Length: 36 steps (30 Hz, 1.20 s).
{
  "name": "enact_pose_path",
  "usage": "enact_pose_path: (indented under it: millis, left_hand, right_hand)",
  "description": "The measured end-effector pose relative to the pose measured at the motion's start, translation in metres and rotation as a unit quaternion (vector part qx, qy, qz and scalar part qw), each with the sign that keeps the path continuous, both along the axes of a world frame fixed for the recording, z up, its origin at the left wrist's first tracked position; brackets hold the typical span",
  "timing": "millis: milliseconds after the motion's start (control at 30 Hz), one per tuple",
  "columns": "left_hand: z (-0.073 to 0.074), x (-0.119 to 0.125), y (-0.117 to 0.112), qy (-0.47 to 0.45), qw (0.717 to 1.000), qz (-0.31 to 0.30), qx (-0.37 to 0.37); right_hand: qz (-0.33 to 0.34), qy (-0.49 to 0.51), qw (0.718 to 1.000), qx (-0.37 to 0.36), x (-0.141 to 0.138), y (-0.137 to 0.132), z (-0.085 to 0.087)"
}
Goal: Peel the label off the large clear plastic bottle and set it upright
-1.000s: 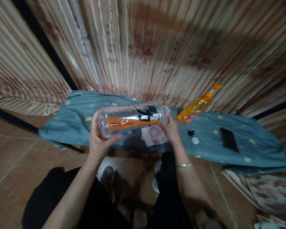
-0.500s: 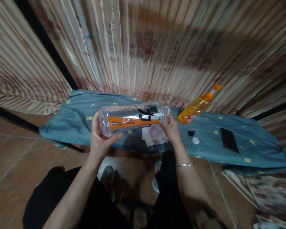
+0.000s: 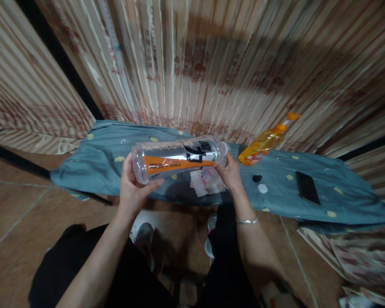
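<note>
A large clear plastic bottle (image 3: 176, 159) with an orange and black label lies sideways in the air between my hands. My left hand (image 3: 133, 188) is wrapped round its base end. Fingers of my right hand (image 3: 230, 173) grip the neck end, near its open mouth. Below the bottle, a crumpled white wrapper (image 3: 205, 182) lies on a blue-grey cloth (image 3: 96, 162) that covers a low surface in front of me.
An orange pump bottle (image 3: 265, 143) stands on the cloth to the right. Near it lie a small black cap (image 3: 257, 178), a white cap (image 3: 262, 188) and a dark phone (image 3: 307, 187). A striped curtain (image 3: 195, 64) hangs behind. My legs and shoes are below, on a tiled floor.
The bottle and both hands have hardly moved; the view has shifted slightly.
</note>
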<state>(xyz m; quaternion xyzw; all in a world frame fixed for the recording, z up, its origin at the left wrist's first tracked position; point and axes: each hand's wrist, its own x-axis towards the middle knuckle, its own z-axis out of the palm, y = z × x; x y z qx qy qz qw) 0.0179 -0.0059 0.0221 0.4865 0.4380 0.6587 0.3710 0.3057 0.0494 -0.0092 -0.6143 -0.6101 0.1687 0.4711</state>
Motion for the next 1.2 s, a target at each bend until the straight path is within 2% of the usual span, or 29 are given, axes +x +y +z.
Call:
enact_pose_path:
  millis: [667, 1200]
  left_hand:
    - [0.0016, -0.0015, -0.0002, 0.016, 1.000, -0.002, 0.007]
    - [0.0018, -0.0034, -0.0010, 0.030, 0.999, -0.012, 0.019]
  right_hand:
    - [0.004, 0.018, 1.000, -0.013, -0.0013, -0.0013, 0.0032]
    - [0.001, 0.017, 1.000, -0.001, 0.0015, 0.0021, -0.0026]
